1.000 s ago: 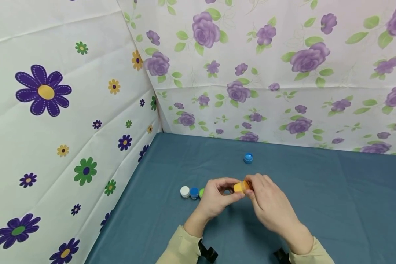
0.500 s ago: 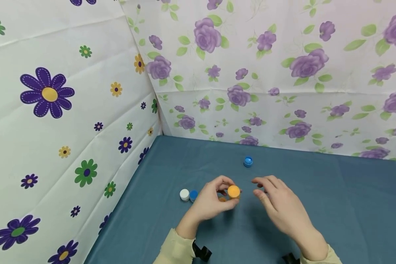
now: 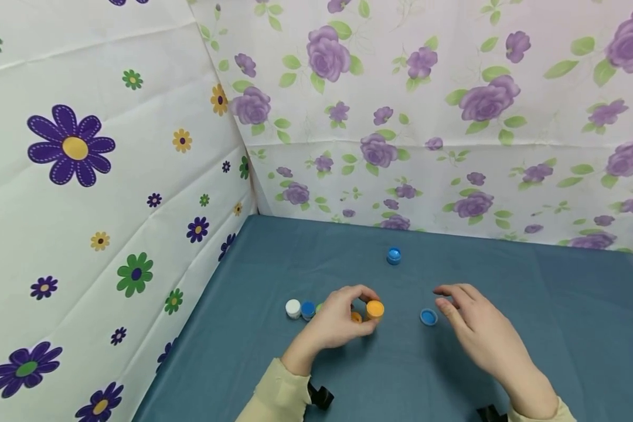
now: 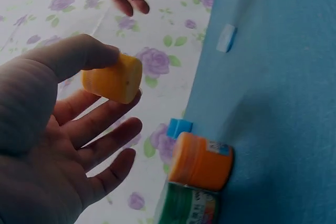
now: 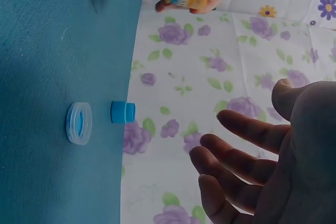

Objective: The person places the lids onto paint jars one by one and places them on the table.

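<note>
My left hand [image 3: 334, 322] pinches a small yellow paint pot [image 3: 375, 310] between thumb and fingers above the table, its yellow lid facing up. In the left wrist view the same pot [image 4: 118, 77] is gripped near one end. To the right, my right hand [image 3: 480, 331] hovers with loosely bent fingers and holds nothing. Close to its fingertips, a round blue-stained lid [image 3: 428, 317] lies on the table. Farther back stands a blue paint pot [image 3: 394, 255] without its lid. An orange pot [image 4: 202, 162] stands beside the left hand, partly hidden by it in the head view.
A row of pots runs left from the orange one: a green pot [image 4: 189, 205], mostly hidden behind the left hand in the head view, a blue pot [image 3: 308, 310] and a white pot [image 3: 292, 309]. Flowered cloth walls [image 3: 306, 146] border the blue-covered table [image 3: 559, 305] behind and at left.
Both hands were on the yellow pot. The right hand has let go and moved right, uncovering the blue-stained lid; the left hand has turned the pot lid-up and moved slightly left.
</note>
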Available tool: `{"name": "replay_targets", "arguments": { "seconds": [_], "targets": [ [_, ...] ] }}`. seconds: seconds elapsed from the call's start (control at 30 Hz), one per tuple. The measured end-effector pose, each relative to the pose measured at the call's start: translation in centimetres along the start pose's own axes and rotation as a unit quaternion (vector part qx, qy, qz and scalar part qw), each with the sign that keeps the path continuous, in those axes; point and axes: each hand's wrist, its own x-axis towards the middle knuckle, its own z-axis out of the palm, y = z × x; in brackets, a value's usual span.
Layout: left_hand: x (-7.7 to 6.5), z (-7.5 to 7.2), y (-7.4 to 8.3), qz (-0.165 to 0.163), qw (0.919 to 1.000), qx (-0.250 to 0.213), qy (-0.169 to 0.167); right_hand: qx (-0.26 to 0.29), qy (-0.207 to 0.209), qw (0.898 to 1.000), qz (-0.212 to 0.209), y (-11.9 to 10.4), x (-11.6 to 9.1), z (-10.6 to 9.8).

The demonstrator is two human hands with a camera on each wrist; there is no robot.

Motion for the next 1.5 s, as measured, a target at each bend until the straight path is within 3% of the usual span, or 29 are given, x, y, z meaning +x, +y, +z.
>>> {"name": "replay_targets", "arguments": {
  "seconds": [0.17, 0.37, 0.57, 0.73, 0.97, 1.17, 1.27, 1.37, 1.5],
  "targets": [
    [0.4, 0.7, 0.1, 0.001, 0.9966, 0.078, -0.026, -0.003, -0.008, 1.0, 0.007, 0.0, 0.1, 0.1],
    [0.8, 1.5, -0.2, 0.011, 0.9858, 0.165, -0.032, -0.01, -0.027, 0.999, 0.021, 0.0, 0.4, 0.3],
    [0.7, 2.0, -0.6, 0.012, 0.9718, 0.233, -0.03, -0.012, -0.038, 0.999, 0.024, 0.2, 0.4, 0.6],
    [0.5, 2.2, -0.7, 0.012, 0.9655, 0.259, -0.023, -0.012, -0.045, 0.999, 0.027, 0.4, 0.3, 0.9],
    [0.4, 2.0, -0.7, -0.007, 0.9691, 0.244, -0.038, -0.016, -0.052, 0.998, 0.032, 0.7, 0.2, 1.1],
    [1.2, 0.7, -0.2, -0.044, 0.9793, 0.178, -0.086, -0.019, -0.076, 0.996, 0.038, 1.2, 0.2, 1.3],
    [3.1, -0.2, 0.1, -0.065, 0.9857, 0.127, -0.09, -0.024, -0.091, 0.995, 0.043, 1.6, 0.4, 1.4],
    [6.0, -0.9, 0.1, -0.102, 0.9898, 0.07, -0.071, -0.031, -0.111, 0.992, 0.057, 2.0, 0.7, 1.8],
    [9.9, -1.0, -0.6, -0.173, 0.9844, 0.02, -0.023, -0.036, -0.147, 0.986, 0.076, 2.3, 1.3, 2.8]
  ]
}}
